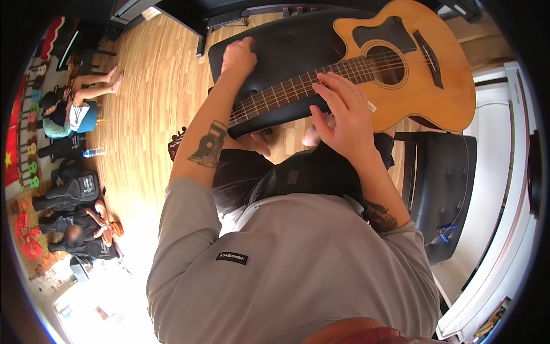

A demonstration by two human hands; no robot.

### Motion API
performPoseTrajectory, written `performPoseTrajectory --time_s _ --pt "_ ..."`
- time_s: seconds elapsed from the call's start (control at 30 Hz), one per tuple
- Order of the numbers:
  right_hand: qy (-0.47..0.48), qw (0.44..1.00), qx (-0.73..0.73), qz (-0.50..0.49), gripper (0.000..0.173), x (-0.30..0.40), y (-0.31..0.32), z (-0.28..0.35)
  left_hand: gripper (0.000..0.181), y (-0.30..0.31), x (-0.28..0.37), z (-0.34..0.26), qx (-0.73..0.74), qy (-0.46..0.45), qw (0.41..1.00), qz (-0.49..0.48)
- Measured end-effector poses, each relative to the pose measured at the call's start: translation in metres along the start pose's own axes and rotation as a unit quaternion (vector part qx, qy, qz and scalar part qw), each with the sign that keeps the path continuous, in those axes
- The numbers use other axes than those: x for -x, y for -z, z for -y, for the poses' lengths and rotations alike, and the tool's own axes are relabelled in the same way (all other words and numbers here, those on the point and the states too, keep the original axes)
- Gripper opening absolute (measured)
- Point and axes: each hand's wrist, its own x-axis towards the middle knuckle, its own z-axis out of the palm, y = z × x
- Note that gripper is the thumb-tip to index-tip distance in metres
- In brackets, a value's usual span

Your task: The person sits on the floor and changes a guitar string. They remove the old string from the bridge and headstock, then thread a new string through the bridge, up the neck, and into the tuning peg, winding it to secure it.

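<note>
An acoustic guitar with a cutaway body (442, 99) lies face up on a black padded bench (279, 47), its neck slanting down to the left. My left hand (239, 56) is curled closed over the bench, beyond the neck, with no object visible in it; its palm is hidden. My right hand (343, 112) is spread, its fingertips at the strings over the upper frets near the body; whether they touch is unclear. The guitar's headstock (175, 144) shows beside my left forearm, which hides part of the neck. A small white tag lies by my right hand.
Blue-handled pliers (447, 232) and a thin wire or string lie on another black padded seat (447, 180) at right. Guitar bags (81, 189), a plastic bottle (93, 152) and two seated people are at left, one with a small guitar-like instrument (116, 228).
</note>
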Motion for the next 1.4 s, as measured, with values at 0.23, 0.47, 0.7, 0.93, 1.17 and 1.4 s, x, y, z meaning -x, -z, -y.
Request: performPoseTrajectory --time_s 0.23,0.47,0.7,0.93,1.17,1.4 --pt "0.03 0.999 0.043 -0.005 0.043 -0.016 -0.007 0.001 0.019 0.055 0.059 -0.076 0.176 -0.154 0.968 -0.09" --pt "-0.017 0.997 0.052 -0.057 0.045 0.02 0.033 -0.01 0.018 0.083 0.116 -0.169 0.255 -0.268 0.928 -0.045" --pt "-0.194 0.953 0.138 -0.19 0.028 0.149 0.131 0.005 0.016 0.039 0.184 -0.287 0.358 -0.368 0.845 0.153" --pt "-0.477 0.81 0.272 -0.207 0.019 0.319 0.226 0.026 0.015 -0.003 0.251 -0.351 0.384 -0.489 0.729 0.285" --pt "-0.452 0.783 0.404 -0.141 0.013 0.336 0.262 0.024 0.014 -0.01 0.271 -0.371 0.347 -0.532 0.704 0.319" --pt "-0.484 0.742 0.444 -0.137 0.021 0.342 0.255 -0.003 0.014 -0.006 0.255 -0.393 0.349 -0.512 0.72 0.312"
